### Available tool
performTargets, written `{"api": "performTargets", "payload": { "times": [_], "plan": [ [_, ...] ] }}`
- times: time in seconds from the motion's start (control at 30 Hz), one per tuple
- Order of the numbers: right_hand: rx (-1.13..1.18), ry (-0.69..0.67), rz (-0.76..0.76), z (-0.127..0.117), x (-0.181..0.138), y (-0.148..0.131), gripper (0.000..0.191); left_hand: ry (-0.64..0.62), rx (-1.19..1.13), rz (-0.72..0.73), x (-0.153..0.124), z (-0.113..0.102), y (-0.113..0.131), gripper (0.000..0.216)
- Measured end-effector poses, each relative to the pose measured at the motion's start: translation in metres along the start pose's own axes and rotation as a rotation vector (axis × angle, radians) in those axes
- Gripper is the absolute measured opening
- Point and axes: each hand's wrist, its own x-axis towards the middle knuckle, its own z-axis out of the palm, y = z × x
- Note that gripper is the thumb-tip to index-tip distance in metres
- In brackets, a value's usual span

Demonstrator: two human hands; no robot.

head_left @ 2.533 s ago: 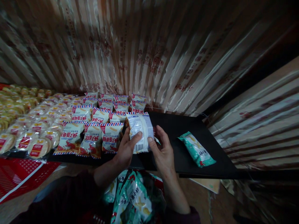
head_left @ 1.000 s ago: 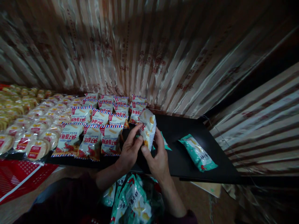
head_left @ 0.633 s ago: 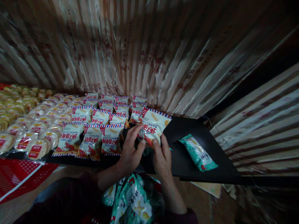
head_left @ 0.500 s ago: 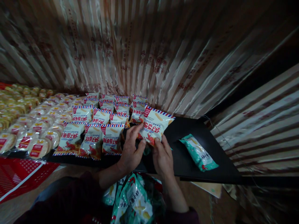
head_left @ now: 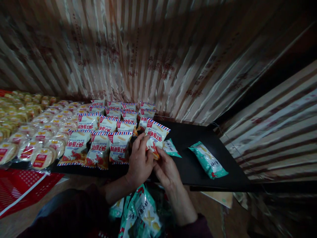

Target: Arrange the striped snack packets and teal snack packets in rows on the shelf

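Both hands hold one white snack packet (head_left: 155, 136) with a red and blue striped edge, its printed face up, low over the black shelf board (head_left: 198, 158). My left hand (head_left: 140, 162) pinches the packet's left lower corner. My right hand (head_left: 166, 168) grips its bottom edge. The packet sits at the right end of the front row of like packets (head_left: 99, 145). A small teal packet (head_left: 170, 147) peeks out just right of my hands.
A second teal packet (head_left: 208, 160) lies further right on the board. Round cracker packs (head_left: 37, 132) fill the shelf's left part. A bag of teal packets (head_left: 141, 215) rests below my wrists. A red basket (head_left: 17, 188) lies lower left. Striped paper covers the wall behind.
The packet was turned from its white back to its printed front, then brought down and left toward the end of the front row. Both hands drew closer to me.
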Motion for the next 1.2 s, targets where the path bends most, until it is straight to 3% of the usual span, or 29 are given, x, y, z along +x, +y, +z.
{"api": "performTargets", "payload": {
  "times": [0.13, 0.23, 0.47, 0.7, 1.2],
  "plan": [
    [-0.029, 0.124, -0.083, -0.013, 0.003, -0.002, 0.021, -0.179, -0.087, -0.079, -0.001, 0.006, -0.003, 0.056],
    [-0.065, 0.138, -0.164, -0.016, 0.001, -0.005, 0.026, -0.249, -0.126, -0.073, -0.004, 0.01, -0.006, 0.061],
    [-0.221, 0.108, -0.225, -0.004, 0.016, -0.001, 0.042, -0.195, -0.12, -0.112, 0.001, 0.01, -0.012, 0.068],
    [-0.4, 0.069, -0.392, 0.002, 0.047, 0.005, 0.053, -0.131, -0.169, -0.137, 0.012, 0.009, -0.023, 0.074],
    [-0.876, 0.138, -0.584, -0.02, 0.1, 0.019, 0.055, -0.171, -0.185, -0.183, 0.02, 0.018, -0.047, 0.073]
  ]
}}
